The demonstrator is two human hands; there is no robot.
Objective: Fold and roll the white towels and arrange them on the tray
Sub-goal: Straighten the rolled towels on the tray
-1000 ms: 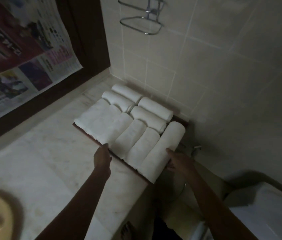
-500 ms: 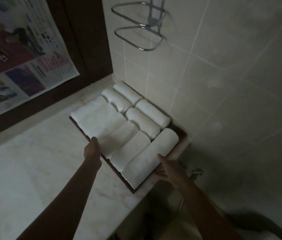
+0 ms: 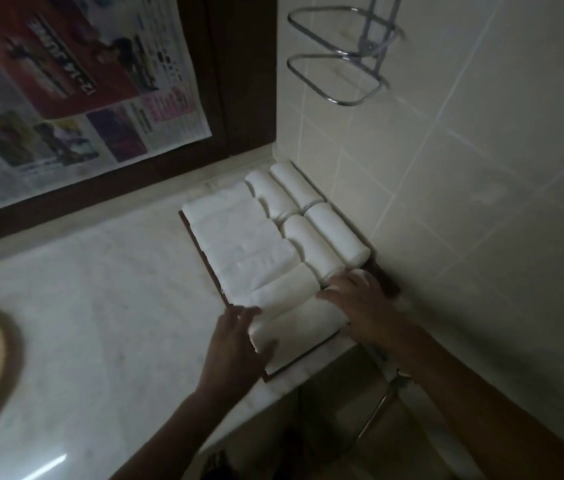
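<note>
- The left hand lies with spread fingers flat against the 7 o'clock end of the nearest roll; they press on it and do not wrap it, so the hand is open.
- The right hand rests palm down on the 2 o'clock end of the same roll, fingers wide and loosely splayed, their tips touching the next roll at 11 o'clock. It grips nothing.
- The nearest roll is a long white cylinder lying slantwise from 7 to 2 o'clock along the tray's near edge, held between the two hands.
- The towels are white, plain and tightly packed. Several long ones lie side by side at 10 o'clock of the hands, their surfaces soft and faintly ribbed; the light is too dim to tell exactly where one ends and the next begins.
- Four short rolls sit in two pairs at 12 o'clock, snug against the wall side, each a neat stubby cylinder.
- The tray is dark and flat, only its thin rim showing round the towels. It stands in the corner of the pale marble desk, its 5 o'clock corner at the desk's edge.
- The tiled wall rises just beside the tray at 2 o'clock, with a chrome rack high at 12 o'clock.
- A newspaper hangs at 10 o'clock over a dark frame.
</note>
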